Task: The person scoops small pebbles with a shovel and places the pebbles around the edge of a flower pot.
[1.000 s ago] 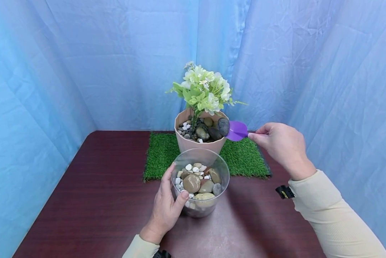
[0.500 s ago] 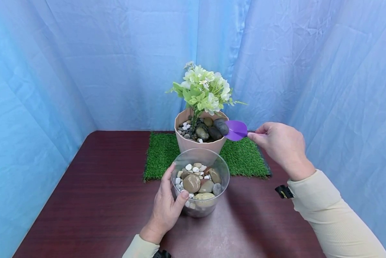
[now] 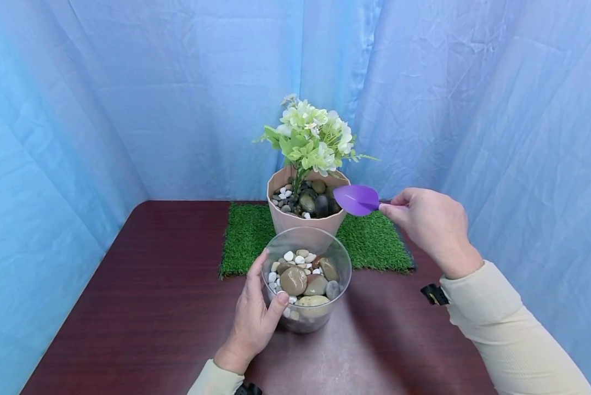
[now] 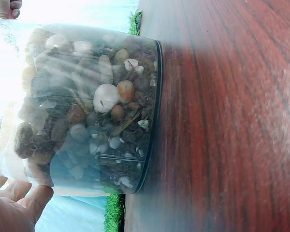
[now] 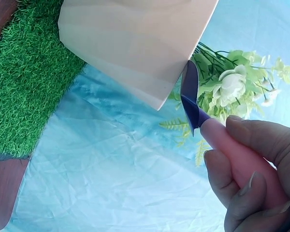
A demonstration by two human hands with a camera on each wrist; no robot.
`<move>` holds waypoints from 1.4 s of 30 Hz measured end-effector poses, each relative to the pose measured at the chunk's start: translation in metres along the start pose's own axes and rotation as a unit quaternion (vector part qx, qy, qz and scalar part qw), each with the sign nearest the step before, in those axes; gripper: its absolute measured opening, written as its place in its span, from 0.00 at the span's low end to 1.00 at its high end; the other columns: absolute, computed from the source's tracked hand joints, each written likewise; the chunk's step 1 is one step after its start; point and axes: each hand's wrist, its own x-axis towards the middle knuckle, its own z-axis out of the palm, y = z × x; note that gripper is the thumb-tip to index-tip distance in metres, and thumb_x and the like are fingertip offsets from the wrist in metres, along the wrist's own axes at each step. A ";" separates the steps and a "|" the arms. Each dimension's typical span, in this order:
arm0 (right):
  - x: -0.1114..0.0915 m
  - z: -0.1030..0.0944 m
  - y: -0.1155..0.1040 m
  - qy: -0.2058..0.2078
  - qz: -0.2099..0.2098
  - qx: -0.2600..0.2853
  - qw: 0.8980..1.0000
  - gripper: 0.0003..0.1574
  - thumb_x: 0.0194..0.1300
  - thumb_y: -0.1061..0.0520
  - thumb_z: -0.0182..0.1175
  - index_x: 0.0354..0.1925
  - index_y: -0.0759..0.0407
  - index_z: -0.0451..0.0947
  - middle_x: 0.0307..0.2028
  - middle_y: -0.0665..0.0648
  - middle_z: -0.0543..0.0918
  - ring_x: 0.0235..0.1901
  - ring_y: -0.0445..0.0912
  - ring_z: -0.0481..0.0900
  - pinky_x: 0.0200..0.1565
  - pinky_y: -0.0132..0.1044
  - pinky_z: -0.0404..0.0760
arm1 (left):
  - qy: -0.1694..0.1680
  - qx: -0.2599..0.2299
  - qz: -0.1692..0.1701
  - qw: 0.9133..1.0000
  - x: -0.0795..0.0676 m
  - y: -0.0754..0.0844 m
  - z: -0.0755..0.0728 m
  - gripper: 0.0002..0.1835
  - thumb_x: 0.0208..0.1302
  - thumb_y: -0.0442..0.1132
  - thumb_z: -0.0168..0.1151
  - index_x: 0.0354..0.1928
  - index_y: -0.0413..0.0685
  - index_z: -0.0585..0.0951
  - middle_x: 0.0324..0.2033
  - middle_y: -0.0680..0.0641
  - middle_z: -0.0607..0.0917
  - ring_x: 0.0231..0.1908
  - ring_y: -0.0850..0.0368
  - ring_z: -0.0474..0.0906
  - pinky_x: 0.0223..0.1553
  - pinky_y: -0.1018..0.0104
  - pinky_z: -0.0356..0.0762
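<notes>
My right hand grips the pink handle of a small trowel, whose purple blade reaches over the right rim of a pinkish flower pot. No stone lies on the blade. Inside the pot, dark stones and small pebbles surround the stems of a plant with white flowers. Nearer to me, my left hand holds a clear plastic container by its left side, thumb over the rim. Brown, grey and white stones fill much of it.
A green artificial grass mat lies under the pot on the dark red wooden table. Pale blue curtains close off the back and both sides. The container stands just in front of the pot.
A dark grey stone has slid off the trowel blade into the pot, onto the stones there. The blade has turned over slightly and now shows bare. My left hand stays put.
</notes>
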 end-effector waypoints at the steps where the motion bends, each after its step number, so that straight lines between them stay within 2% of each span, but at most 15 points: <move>1: 0.000 0.000 0.000 0.000 0.001 0.000 1.000 0.12 0.58 0.37 0.66 0.30 0.40 0.85 0.16 0.42 0.79 0.17 0.44 0.72 0.16 0.40 0.63 | 0.000 0.000 0.000 1.000 0.000 0.000 0.000 0.41 0.67 0.53 0.56 0.74 0.44 0.52 0.69 0.41 0.64 0.66 0.42 0.64 0.68 0.68 0.56; 22: -0.002 0.003 0.001 -0.007 0.004 0.010 1.000 0.13 0.59 0.36 0.64 0.32 0.40 0.85 0.16 0.41 0.79 0.18 0.43 0.73 0.16 0.40 0.63 | -0.001 -0.006 -0.005 1.000 0.000 0.000 0.000 0.41 0.67 0.52 0.57 0.75 0.44 0.51 0.70 0.42 0.63 0.67 0.42 0.63 0.68 0.68 0.57; 32: -0.004 0.003 0.001 0.005 -0.005 0.019 1.000 0.15 0.60 0.34 0.63 0.34 0.39 0.86 0.20 0.41 0.83 0.20 0.42 0.76 0.17 0.40 0.65 | -0.002 -0.002 -0.003 1.000 -0.001 0.000 0.000 0.41 0.68 0.53 0.56 0.75 0.44 0.51 0.70 0.42 0.63 0.66 0.42 0.63 0.67 0.67 0.58; 42: -0.012 -0.001 -0.005 0.023 -0.032 0.027 0.999 0.19 0.61 0.30 0.59 0.35 0.38 0.86 0.14 0.39 0.77 0.16 0.40 0.71 0.16 0.39 0.62 | -0.002 -0.009 0.001 1.000 0.001 0.000 0.000 0.41 0.68 0.53 0.56 0.74 0.43 0.51 0.69 0.41 0.63 0.66 0.41 0.64 0.67 0.65 0.59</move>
